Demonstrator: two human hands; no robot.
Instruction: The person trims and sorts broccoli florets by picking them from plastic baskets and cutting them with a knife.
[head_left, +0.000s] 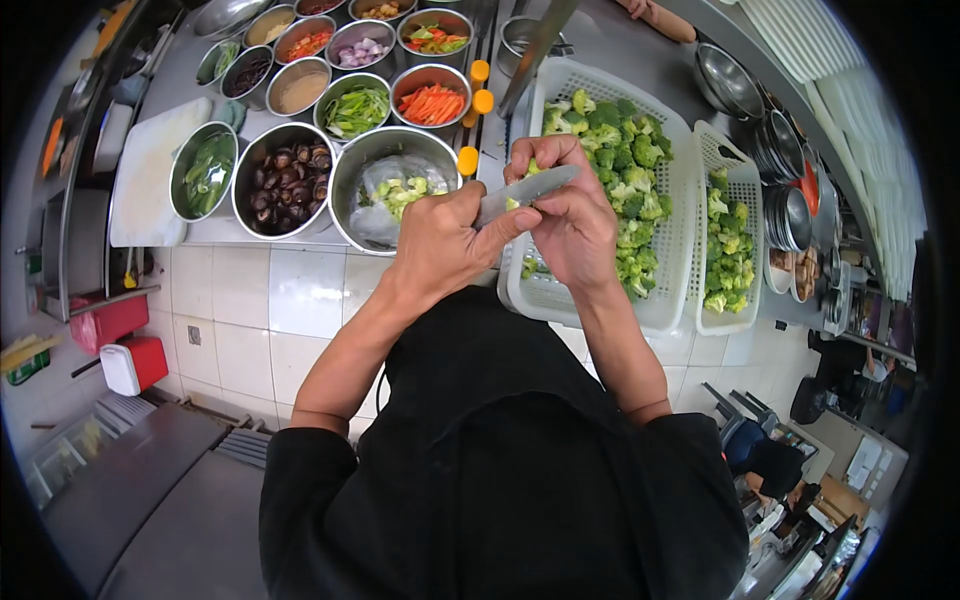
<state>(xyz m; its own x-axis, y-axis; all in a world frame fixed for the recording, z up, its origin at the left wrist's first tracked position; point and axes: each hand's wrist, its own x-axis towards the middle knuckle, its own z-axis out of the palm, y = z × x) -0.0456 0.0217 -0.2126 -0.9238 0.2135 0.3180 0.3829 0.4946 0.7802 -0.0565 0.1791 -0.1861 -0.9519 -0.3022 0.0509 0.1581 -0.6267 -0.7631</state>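
My left hand is closed around a small knife, its blade pointing right toward the other hand. Between the fingers of my right hand is a broccoli floret, mostly hidden by fingers and blade. The blade lies across the right fingertips, against the floret. Just below and left of the hands, a steel pot holds cut pale green pieces and what looks like clear plastic. Right of the hands stands a white perforated basket full of broccoli florets.
A second white basket of broccoli is farther right. Steel pots of mushrooms, sliced greens and carrot strips crowd the left counter, beside a white cutting board. A metal post rises behind the hands. Another person's hand shows at the top.
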